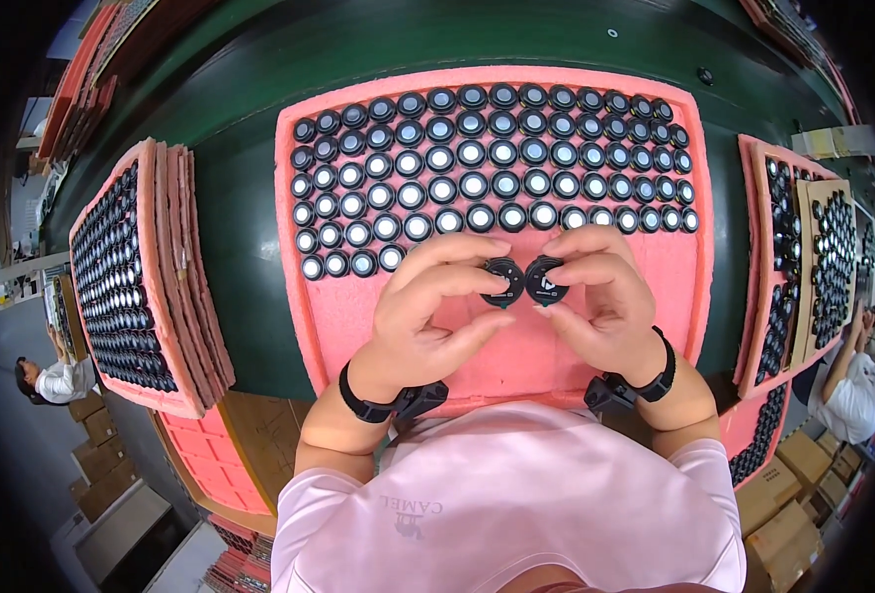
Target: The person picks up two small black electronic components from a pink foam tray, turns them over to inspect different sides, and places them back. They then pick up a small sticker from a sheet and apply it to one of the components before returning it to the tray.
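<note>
A dark green tabletop [240, 227] fills a workroom, with cardboard boxes [788, 539] and a person [850, 395] beyond its right edge. A stack of pink trays [188, 287] stands at its left edge. The middle pink tray [348, 316] carries rows of black round pieces [410, 163] with pale centres, toward its far edge. Above its near half, 2 hands, partly open, pinch 1 item each between thumb and fingers: left hand [422, 316], a black disc [500, 287]; right hand [605, 306], a matching disc [546, 283] just beside it.
</note>
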A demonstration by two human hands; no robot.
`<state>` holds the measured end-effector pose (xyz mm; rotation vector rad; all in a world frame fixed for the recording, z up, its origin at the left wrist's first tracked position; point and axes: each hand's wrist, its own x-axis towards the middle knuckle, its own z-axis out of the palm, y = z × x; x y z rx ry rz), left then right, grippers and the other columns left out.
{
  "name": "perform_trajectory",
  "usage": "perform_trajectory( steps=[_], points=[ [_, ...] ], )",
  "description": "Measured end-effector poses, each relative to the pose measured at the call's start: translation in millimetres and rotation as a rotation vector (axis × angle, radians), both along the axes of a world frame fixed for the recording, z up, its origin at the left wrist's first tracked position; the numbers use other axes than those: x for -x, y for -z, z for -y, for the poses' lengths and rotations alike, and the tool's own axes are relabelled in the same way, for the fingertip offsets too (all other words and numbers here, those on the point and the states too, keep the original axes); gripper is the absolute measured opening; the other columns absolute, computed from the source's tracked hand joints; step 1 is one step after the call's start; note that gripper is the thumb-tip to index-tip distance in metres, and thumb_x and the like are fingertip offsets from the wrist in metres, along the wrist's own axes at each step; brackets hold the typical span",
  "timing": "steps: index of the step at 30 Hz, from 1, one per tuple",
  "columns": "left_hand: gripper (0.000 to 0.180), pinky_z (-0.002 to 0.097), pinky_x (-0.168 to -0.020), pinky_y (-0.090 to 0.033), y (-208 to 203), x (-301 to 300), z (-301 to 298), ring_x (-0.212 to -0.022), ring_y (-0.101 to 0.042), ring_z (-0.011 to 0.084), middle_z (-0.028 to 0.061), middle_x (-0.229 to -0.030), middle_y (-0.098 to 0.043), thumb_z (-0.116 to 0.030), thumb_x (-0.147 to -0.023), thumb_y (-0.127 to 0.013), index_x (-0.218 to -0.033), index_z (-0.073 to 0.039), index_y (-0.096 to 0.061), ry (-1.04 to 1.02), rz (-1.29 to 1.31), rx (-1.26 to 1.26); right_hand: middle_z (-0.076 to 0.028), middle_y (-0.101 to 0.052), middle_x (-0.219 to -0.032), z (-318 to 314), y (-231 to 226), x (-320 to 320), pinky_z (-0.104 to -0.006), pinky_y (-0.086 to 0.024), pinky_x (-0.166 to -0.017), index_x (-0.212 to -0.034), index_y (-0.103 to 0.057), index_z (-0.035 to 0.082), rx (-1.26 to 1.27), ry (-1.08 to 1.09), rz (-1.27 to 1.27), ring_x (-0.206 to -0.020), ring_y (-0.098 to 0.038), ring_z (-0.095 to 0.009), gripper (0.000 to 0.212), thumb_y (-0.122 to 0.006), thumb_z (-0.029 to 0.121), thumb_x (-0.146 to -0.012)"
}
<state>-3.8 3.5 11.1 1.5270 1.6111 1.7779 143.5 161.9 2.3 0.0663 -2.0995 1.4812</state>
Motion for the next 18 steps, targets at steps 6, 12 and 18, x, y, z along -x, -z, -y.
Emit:
perform_trajectory(
  steps=[6, 12, 18],
  points=[
    [0.033, 0.0344, -0.084, -0.052, 3.0, -5.8, -0.5, -0.102, -0.063, 0.0262, 0.0183, -0.115, -0.061, 0.004, -0.071, -0.076, -0.102, -0.001, -0.064, -0.025, 0.119, 0.016, -0.015, -0.052, -0.118, 7.6, -0.7, 1.4, -0.0373, -0.045, -0.093, -0.108, -0.059, 0.0, 0.17, 0.033, 0.025, -0.107, -0.054, -0.024, 0.033, -0.073, -0.002, -0.078],
    [0.035, 0.0315, -0.08, -0.052, 3.8, -2.8, -0.8, -0.098, -0.063, 0.0235, 0.0168, -0.113, -0.061, 0.007, -0.07, -0.073, -0.103, -0.001, -0.067, -0.035, 0.137, 0.085, -0.015, -0.052, -0.118, 2.1, -2.4, 4.3, -0.0357, -0.047, -0.091, -0.108, -0.06, -0.001, 0.053, 0.016, 0.086, -0.107, -0.056, -0.024, 0.03, -0.071, -0.004, -0.08],
    [0.03, 0.0321, -0.084, -0.051, 4.9, -0.7, 0.7, -0.1, -0.062, 0.0228, 0.0167, -0.115, -0.059, 0.008, -0.073, -0.071, -0.101, 0.001, -0.068, -0.002, 0.122, 0.106, -0.015, -0.055, -0.111, 6.0, 9.0, 3.1, -0.0322, -0.052, -0.084, -0.107, -0.058, -0.001, 0.248, -0.042, 0.07, -0.097, -0.06, -0.021, 0.03, -0.069, -0.007, -0.08]
  ],
)
